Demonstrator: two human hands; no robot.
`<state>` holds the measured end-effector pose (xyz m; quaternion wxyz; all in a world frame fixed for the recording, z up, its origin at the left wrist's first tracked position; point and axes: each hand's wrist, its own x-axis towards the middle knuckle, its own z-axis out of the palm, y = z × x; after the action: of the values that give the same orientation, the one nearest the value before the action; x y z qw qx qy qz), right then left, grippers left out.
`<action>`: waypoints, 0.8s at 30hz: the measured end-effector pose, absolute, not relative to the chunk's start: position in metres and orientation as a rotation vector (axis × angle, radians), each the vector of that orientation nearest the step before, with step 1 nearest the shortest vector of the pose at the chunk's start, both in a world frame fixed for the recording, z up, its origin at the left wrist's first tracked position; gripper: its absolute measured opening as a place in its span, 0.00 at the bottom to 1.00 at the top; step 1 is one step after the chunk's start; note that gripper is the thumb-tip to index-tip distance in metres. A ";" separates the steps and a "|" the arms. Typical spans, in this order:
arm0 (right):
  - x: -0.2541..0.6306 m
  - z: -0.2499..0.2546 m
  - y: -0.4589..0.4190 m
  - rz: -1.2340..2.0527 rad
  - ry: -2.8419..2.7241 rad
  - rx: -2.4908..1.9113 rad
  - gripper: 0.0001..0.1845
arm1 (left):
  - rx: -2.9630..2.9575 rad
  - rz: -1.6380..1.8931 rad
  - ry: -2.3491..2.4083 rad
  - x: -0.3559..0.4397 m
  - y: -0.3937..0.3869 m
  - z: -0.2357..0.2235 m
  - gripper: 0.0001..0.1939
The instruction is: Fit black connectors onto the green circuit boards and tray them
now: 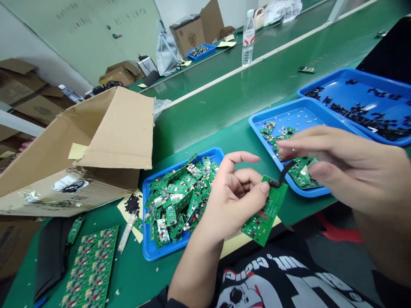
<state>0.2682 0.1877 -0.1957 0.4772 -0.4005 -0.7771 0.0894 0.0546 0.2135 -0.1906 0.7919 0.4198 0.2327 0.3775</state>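
Observation:
My left hand (236, 196) pinches a green circuit board (266, 218) between thumb and fingers, in front of my shirt. At the board's upper edge, by my left thumb tip, sits a small black oval part (274, 183) with a black strip (287, 171) sticking up from it. My right hand (346, 167) hovers to the right of the board, thumb and fingers apart, over a blue tray (258, 128) with several green boards. A tiny white speck shows at its fingertips; I cannot tell what it is.
Left of my hands, a blue tray (146, 239) is heaped with small circuit boards (176, 192). A board panel (91, 265) and an open cardboard box (118, 132) stand farther left. Another blue tray (362, 77) holds black parts. A water bottle (248, 40) stands behind.

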 end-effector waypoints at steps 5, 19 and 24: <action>0.274 -0.198 0.197 0.772 -2.002 -0.900 0.17 | 0.957 0.688 0.495 0.046 0.224 -0.190 0.24; 0.248 -0.201 0.184 0.435 -1.652 -1.169 0.06 | 0.915 0.779 0.476 0.036 0.231 -0.199 0.36; 0.228 -0.210 0.182 0.175 -1.620 -1.173 0.08 | 0.890 0.997 0.547 0.054 0.205 -0.214 0.37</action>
<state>0.2282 0.1818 -0.2100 0.5370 -0.4929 -0.6806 0.0735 0.0544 0.2054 -0.2138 0.7505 0.4075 0.2502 0.4561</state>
